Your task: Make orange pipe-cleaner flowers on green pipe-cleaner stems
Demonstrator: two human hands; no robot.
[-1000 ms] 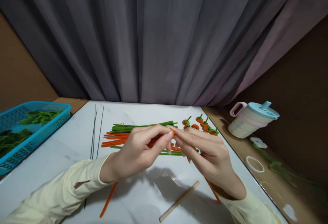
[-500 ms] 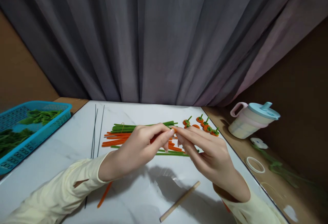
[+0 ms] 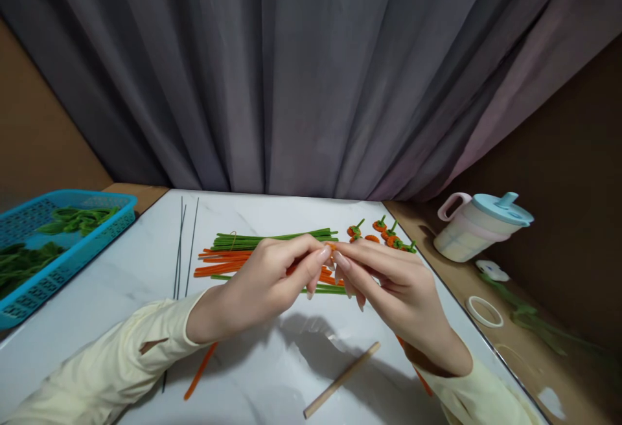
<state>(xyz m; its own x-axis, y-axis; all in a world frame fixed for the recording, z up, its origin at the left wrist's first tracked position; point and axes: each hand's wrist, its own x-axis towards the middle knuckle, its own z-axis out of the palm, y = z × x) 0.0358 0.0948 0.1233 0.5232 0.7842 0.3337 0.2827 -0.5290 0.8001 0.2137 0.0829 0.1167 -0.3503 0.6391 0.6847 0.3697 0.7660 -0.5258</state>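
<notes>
My left hand and my right hand meet above the middle of the table. Both are closed, thumbs and forefingers pinching a small orange pipe cleaner from its two sides. Most of that piece is hidden by my fingertips. Behind and below my hands lie a bundle of green pipe cleaners and loose orange pipe cleaners. To the right, beyond my right hand, sit several small orange coils with green tops and stems.
A wooden stick lies near the front. Thin dark wires rest at the left, beside a blue basket of green pieces. On the right ledge are a lidded cup and a white ring. A grey curtain hangs behind.
My right thumb has come up against the orange piece, and the fingertips of both hands are closer together. The things on the table have stayed in place.
</notes>
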